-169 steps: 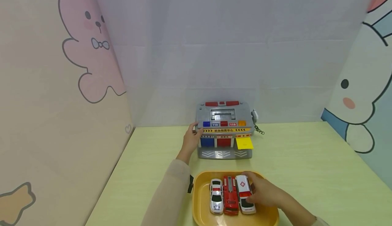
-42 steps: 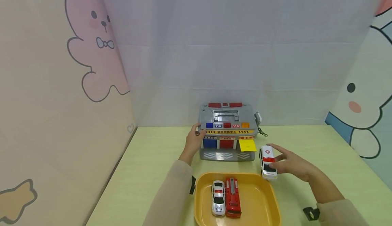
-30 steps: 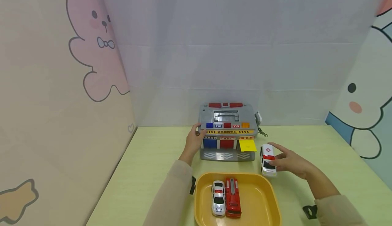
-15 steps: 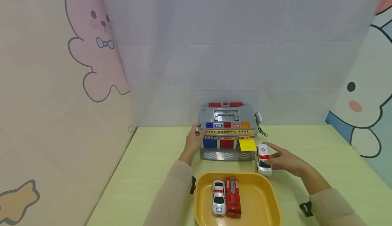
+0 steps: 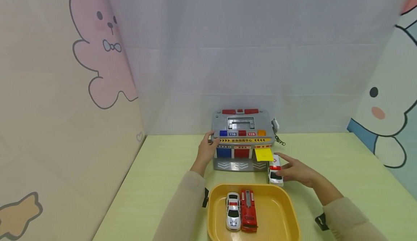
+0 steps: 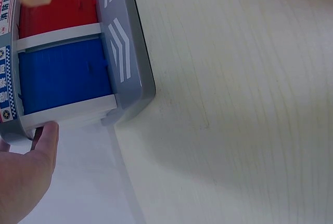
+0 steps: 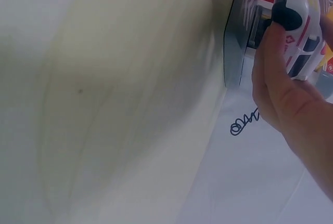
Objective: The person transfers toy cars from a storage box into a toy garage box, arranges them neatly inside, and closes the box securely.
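Observation:
A grey toy emergency station (image 5: 241, 166) stands at the back of the table, with a blue door (image 6: 65, 73), a red door (image 6: 60, 11) and a yellow flap (image 5: 264, 154) raised at its right bay. My left hand (image 5: 206, 150) grips the station's left side, thumb over the front. In my right hand (image 5: 298, 172) is a white toy ambulance (image 5: 275, 177), held between thumb and fingers at the station's front right corner, its rear by the yellow flap. The right wrist view has the ambulance (image 7: 299, 31) tilted in front of the bay, fingers along its side.
A yellow tray (image 5: 277, 212) sits in front of the station, holding a white toy police car (image 5: 233, 212) and a red toy fire truck (image 5: 248, 212). A white handset (image 5: 276, 124) with a coiled cord (image 5: 279, 141) hangs at the station's right. Fabric walls (image 5: 208, 70) enclose the table.
My right hand took the ambulance out of the tray, carried it to the station's right, then moved it left to the yellow flap. My left hand stays on the station.

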### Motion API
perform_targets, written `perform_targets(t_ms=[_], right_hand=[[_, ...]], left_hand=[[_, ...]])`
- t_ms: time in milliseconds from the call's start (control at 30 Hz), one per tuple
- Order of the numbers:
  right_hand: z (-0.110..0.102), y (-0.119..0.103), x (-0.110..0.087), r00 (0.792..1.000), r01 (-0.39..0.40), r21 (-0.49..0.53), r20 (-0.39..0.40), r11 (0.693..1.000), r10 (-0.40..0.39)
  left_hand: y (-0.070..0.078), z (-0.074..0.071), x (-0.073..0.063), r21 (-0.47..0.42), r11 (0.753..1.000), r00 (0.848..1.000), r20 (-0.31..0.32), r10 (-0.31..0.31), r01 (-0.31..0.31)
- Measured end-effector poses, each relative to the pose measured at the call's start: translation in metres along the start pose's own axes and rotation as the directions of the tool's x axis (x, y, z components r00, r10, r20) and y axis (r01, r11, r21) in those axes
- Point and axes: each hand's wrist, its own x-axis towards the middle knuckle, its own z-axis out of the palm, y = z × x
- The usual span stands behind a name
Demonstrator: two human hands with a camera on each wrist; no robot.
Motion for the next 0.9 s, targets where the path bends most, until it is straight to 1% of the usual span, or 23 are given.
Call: perform_targets(t_ms=[300, 467, 567, 800, 900], right_hand=[[0.010, 0.002, 0.015, 1.000, -0.013, 0.005, 0.006, 1.000, 0.013], [0.015, 0.001, 0.019, 1.000, -0.018, 0.009, 0.003, 1.000, 0.018], [0.016, -0.001, 0.021, 1.000, -0.010, 0.005, -0.002, 1.000, 0.010], [0.020, 0.000, 0.028, 1.000, 0.027, 0.053, 0.010, 0.998, -0.027], [0.021, 0.001, 0.030, 0.999, 0.034, 0.049, 0.010, 0.998, -0.034]], left_hand=[[-0.001, 0.000, 0.000, 0.009, 1.000, 1.000, 0.002, -0.005, 0.005], [0.000, 0.000, 0.000, 0.001, 1.000, 1.000, 0.004, -0.008, 0.008], [0.000, -0.001, 0.000, -0.007, 1.000, 1.000, 0.005, -0.003, 0.003], [-0.001, 0.000, 0.001, -0.004, 1.000, 1.000, 0.004, -0.004, 0.004], [-0.001, 0.000, 0.001, 0.001, 1.000, 1.000, 0.003, -0.005, 0.005]])
